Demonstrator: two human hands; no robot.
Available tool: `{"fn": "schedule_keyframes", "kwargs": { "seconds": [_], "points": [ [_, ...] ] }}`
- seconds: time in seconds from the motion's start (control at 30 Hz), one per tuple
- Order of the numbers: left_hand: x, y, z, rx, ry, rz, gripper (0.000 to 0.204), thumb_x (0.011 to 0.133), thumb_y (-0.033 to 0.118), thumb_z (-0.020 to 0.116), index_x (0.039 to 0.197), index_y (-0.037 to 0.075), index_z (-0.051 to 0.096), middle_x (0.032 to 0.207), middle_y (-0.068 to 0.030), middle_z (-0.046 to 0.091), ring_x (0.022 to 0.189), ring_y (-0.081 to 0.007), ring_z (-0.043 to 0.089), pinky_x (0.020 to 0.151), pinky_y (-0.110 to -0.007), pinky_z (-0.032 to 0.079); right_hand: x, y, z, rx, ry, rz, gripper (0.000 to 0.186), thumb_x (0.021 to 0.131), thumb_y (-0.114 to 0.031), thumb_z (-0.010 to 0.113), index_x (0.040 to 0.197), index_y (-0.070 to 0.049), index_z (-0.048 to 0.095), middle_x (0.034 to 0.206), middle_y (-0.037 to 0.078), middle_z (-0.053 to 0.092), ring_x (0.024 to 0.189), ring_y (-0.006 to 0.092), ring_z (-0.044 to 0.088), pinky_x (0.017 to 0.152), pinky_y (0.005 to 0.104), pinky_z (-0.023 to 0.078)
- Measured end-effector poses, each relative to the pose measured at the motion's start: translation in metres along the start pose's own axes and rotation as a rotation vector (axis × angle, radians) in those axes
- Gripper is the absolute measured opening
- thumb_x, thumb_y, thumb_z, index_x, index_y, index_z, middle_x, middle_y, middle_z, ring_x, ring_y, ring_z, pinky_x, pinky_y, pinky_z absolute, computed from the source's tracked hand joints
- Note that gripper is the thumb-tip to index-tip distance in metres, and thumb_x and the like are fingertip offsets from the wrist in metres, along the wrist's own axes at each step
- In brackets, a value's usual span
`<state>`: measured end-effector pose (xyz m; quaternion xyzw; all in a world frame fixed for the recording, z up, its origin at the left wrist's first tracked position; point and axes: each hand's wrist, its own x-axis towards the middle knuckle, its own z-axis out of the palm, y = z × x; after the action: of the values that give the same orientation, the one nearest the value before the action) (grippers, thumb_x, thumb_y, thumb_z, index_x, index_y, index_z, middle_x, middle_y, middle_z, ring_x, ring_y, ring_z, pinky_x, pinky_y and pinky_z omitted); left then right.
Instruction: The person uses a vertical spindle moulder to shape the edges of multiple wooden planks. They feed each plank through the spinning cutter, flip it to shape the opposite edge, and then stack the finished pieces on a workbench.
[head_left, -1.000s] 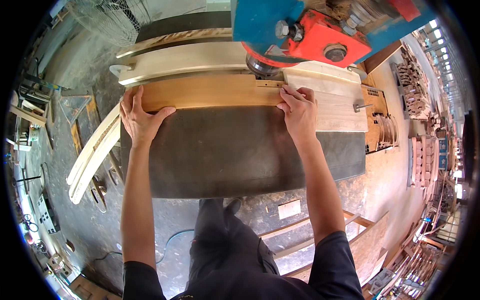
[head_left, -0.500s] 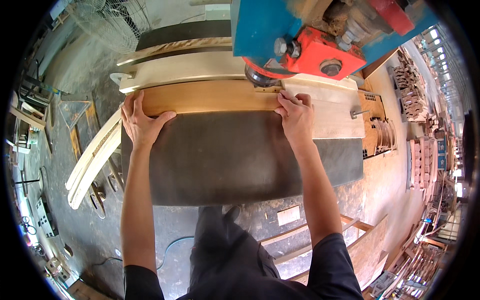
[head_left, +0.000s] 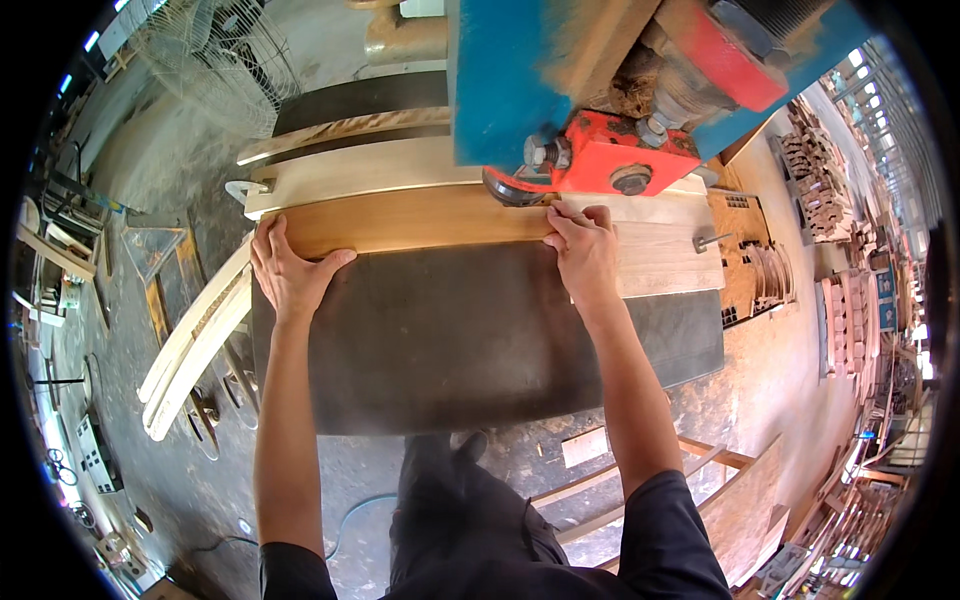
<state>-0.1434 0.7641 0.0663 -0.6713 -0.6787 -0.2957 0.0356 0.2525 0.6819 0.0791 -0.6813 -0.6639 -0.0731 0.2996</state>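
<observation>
- Pale curved strips (head_left: 195, 355) rest left of the dark table (head_left: 450, 345).
- The left hand (head_left: 290, 275) is clamped on the brown board's (head_left: 430, 218) left end, thumb along the near edge.
- That board lies on the table, against the pale fence (head_left: 370, 165); the step seems to be steadying it there.
- The round dark machine head (head_left: 513, 190) sits over its right part; whether they touch is hard to tell.
- The right hand (head_left: 585, 255) pinches the right end; the next move calls for even pressure, fingertips clear.
</observation>
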Motion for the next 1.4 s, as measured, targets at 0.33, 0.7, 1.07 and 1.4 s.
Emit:
{"fn": "schedule_keyframes", "kwargs": {
  "seconds": [0.33, 0.7, 1.07, 1.4],
  "points": [
    [0.002, 0.001, 0.002, 0.009, 0.019, -0.002, 0.112, 0.05, 0.057, 0.097, 0.141, 0.006, 0.055, 0.15, -0.0085, 0.047, 0.14, -0.0356, 0.043, 0.115, -0.051, 0.038, 0.004, 0.001, 0.002, -0.021, -0.007, 0.001, 0.041, 0.073, -0.015, 0.085, 0.114, -0.01, 0.078, 0.122, -0.003, 0.076, 0.099, 0.029, 0.06, 0.089, 0.0416, 0.052],
    [0.001, 0.004, -0.003, -0.037, 0.002, -0.015, 0.111, 0.052, 0.055, 0.097, 0.143, 0.009, 0.054, 0.151, -0.0075, 0.047, 0.141, -0.0355, 0.041, 0.116, -0.052, 0.037, 0.003, 0.0, 0.003, -0.008, 0.036, 0.028, 0.033, 0.073, -0.013, 0.082, 0.105, -0.016, 0.077, 0.118, -0.008, 0.074, 0.101, 0.0252, 0.062, 0.085, 0.0425, 0.052],
    [0.0, -0.003, -0.001, 0.072, 0.031, 0.15, 0.104, 0.06, 0.065, 0.091, 0.143, 0.01, 0.061, 0.151, -0.0083, 0.049, 0.137, -0.0379, 0.044, 0.115, -0.055, 0.037, 0.005, 0.009, 0.012, -0.006, -0.03, 0.033, 0.025, 0.076, -0.01, 0.08, 0.1, -0.016, 0.076, 0.113, -0.007, 0.073, 0.105, 0.0256, 0.062, 0.087, 0.0417, 0.052],
    [-0.02, -0.004, -0.011, 0.09, 0.012, 0.104, 0.104, 0.061, 0.061, 0.092, 0.145, 0.011, 0.058, 0.152, -0.0034, 0.048, 0.137, -0.0379, 0.042, 0.114, -0.057, 0.039, -0.01, 0.006, 0.002, -0.014, -0.015, -0.046, 0.024, 0.072, -0.013, 0.081, 0.095, -0.013, 0.072, 0.107, -0.006, 0.072, 0.101, 0.0254, 0.062, 0.091, 0.0424, 0.051]
  ]
}}
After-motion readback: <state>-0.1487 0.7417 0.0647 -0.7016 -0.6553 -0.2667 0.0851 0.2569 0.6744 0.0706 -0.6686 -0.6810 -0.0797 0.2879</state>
